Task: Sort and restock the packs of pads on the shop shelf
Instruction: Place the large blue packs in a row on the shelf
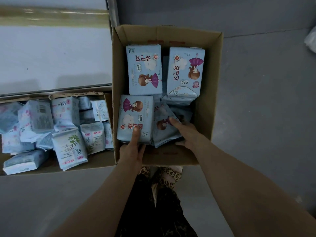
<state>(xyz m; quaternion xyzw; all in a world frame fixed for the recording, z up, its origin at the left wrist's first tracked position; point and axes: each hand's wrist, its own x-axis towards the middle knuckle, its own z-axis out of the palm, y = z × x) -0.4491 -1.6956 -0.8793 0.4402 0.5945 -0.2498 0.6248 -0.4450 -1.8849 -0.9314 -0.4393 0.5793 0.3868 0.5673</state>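
Note:
An open cardboard box (213,86) on the floor holds several light-blue packs of pads printed with a doll figure. My left hand (132,148) grips the near-left pack (135,115), thumb on top and fingers under its near edge. My right hand (185,134) is shut on a tilted pack (164,127) at the near middle of the box, thumb pressed on its face. Two more packs lie flat at the far side, one on the left (144,69) and one on the right (185,72) atop a stack.
To the left, a lower cardboard tray (100,161) holds a loose heap of several pale packs, one with a green leaf print (71,147). Above it is a white shelf board (51,57). Grey floor surrounds the box. A white bag (311,40) lies at the right edge.

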